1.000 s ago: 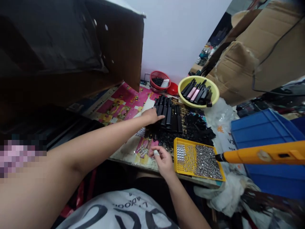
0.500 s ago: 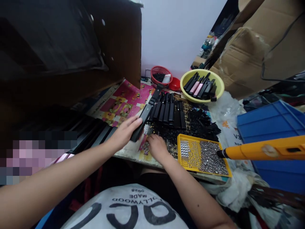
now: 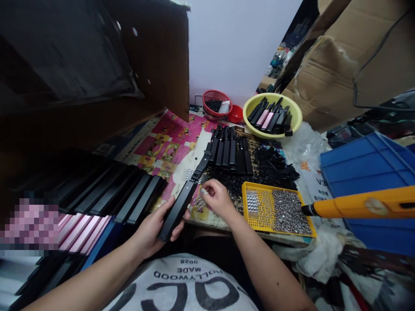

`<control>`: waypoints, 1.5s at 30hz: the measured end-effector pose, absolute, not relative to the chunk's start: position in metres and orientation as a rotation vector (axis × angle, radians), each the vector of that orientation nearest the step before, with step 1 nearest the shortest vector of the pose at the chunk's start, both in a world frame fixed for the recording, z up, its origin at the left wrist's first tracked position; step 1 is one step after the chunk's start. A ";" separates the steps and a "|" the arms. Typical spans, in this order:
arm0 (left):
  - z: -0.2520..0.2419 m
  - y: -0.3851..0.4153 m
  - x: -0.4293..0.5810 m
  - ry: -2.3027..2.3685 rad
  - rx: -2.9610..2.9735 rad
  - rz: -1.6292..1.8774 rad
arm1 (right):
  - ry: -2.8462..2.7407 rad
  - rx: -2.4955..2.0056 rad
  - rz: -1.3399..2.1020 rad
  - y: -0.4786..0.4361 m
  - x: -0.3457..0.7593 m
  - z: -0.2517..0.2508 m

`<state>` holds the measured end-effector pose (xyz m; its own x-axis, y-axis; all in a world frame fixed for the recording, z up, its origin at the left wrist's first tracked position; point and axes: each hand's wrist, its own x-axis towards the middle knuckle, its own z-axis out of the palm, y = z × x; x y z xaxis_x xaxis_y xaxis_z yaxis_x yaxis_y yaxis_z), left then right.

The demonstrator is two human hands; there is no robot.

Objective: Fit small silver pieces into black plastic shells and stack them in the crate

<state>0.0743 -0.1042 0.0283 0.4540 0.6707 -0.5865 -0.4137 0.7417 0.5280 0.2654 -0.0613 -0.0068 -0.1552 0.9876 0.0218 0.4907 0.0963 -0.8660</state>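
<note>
My left hand [image 3: 152, 231] is wrapped round a long black handle-like part [image 3: 184, 198], holding it tilted above the table's near edge. My right hand [image 3: 218, 196] is at the part's upper end, fingers pinched on a small silvery piece I cannot make out. Loose silver screws [image 3: 198, 203] lie just under that hand. A row of the same black parts [image 3: 231, 151] lies further back, beside a heap of small black pieces [image 3: 275, 166].
A yellow perforated tray [image 3: 259, 211] of silver screws sits at the right. A yellow bowl [image 3: 293, 114] with black and pink parts, a red basket [image 3: 216, 101], a blue crate [image 3: 366, 168], an orange tool [image 3: 363, 206] and stacked black and pink parts [image 3: 106, 198] surround the work spot.
My left hand took one black part from the row and drew it back toward my body. My right hand moved from the screw pile up to the part's end.
</note>
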 end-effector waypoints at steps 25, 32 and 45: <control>0.027 -0.116 0.086 1.307 1.621 0.738 | -0.632 -0.815 1.636 -0.085 0.238 0.014; 0.050 -0.105 0.060 1.003 0.963 0.271 | -0.862 -0.960 1.391 -0.056 0.315 0.024; 0.060 -0.108 0.089 0.999 0.955 0.104 | -1.160 -0.782 1.557 -0.071 0.244 0.026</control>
